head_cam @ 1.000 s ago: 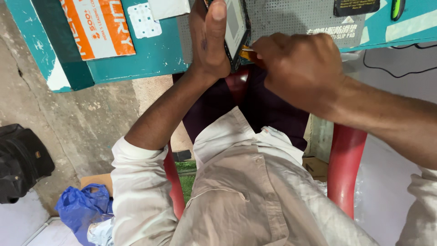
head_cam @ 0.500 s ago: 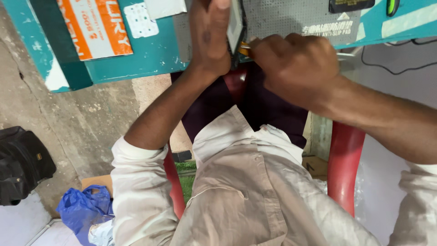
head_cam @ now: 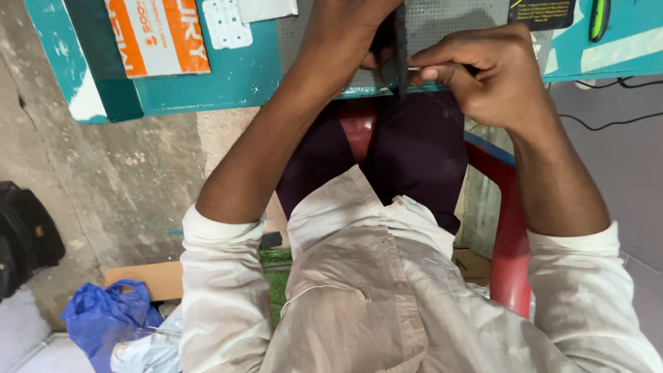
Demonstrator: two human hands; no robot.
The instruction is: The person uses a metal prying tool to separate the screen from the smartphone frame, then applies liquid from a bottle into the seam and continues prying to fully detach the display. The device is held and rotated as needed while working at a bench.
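My left hand (head_cam: pixel 345 38) grips a thin dark phone-like device (head_cam: pixel 399 59), held edge-on over the front edge of the teal table (head_cam: pixel 207 79). My right hand (head_cam: pixel 487 79) pinches a thin metal tool (head_cam: pixel 413 68) whose tip touches the device's edge. Both hands are close together above a grey perforated mat (head_cam: pixel 449 17). Most of the device is hidden behind my left hand.
On the table lie an orange-and-white box (head_cam: pixel 155 34), a white card (head_cam: pixel 224 21) and a green-and-black tool (head_cam: pixel 597 17). I sit on a red plastic chair (head_cam: pixel 511 242). A black bag (head_cam: pixel 24 235), a blue plastic bag (head_cam: pixel 103 318) and cardboard (head_cam: pixel 155 276) lie on the concrete floor.
The device has turned from a tilted face to edge-on. My right hand has shifted from a closed fist below it to the device's edge, with the thin tool now showing.
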